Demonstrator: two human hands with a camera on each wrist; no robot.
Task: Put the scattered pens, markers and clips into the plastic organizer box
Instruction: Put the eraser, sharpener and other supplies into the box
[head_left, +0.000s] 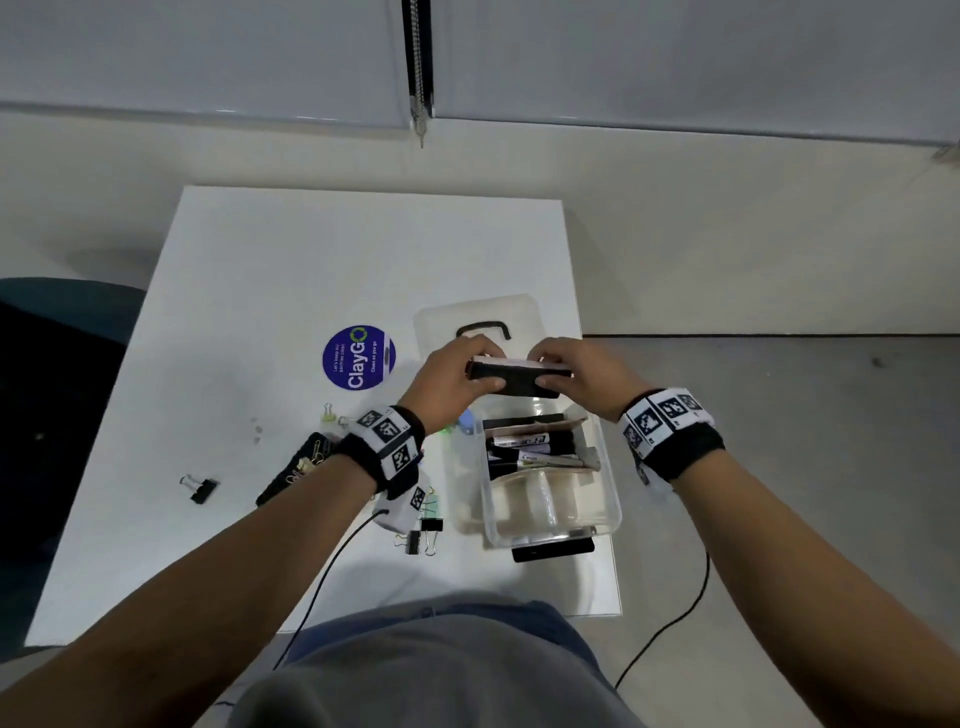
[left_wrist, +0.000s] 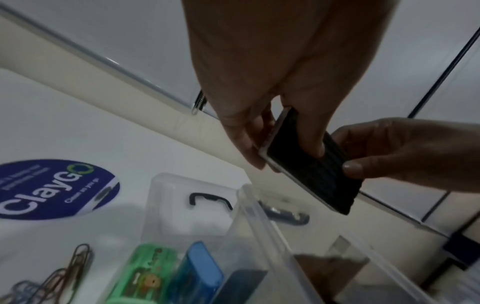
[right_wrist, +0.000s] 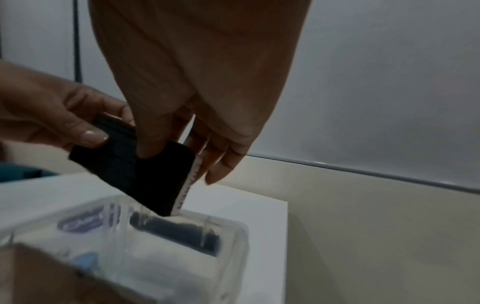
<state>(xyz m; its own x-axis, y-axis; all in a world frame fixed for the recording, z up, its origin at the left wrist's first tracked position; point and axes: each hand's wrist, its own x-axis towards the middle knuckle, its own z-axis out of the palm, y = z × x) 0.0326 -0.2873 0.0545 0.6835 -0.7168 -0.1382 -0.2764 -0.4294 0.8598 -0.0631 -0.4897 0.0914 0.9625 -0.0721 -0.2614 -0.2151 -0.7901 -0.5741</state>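
Observation:
Both hands hold a black felt eraser (head_left: 519, 376) with a white back, tilted over the far end of the clear plastic organizer box (head_left: 613, 499). My left hand (head_left: 452, 379) pinches its left end between thumb and fingers. At the other end, my right hand (head_left: 576, 374) pinches it the same way. In the right wrist view the eraser (right_wrist: 135, 174) has its lower corner just at the box rim (right_wrist: 233, 230). Several markers (head_left: 535, 447) lie inside the box. Binder clips (head_left: 200, 488) (head_left: 423, 525) and paper clips (left_wrist: 70, 267) lie scattered on the white table (head_left: 260, 291).
The clear lid (head_left: 478, 317) with a black handle lies just behind the box. A round blue sticker (head_left: 358, 357) is on the table to the left. Green (left_wrist: 148, 273) and blue (left_wrist: 200, 271) small items sit beside the box. A black flat object (head_left: 296, 467) lies under my left wrist.

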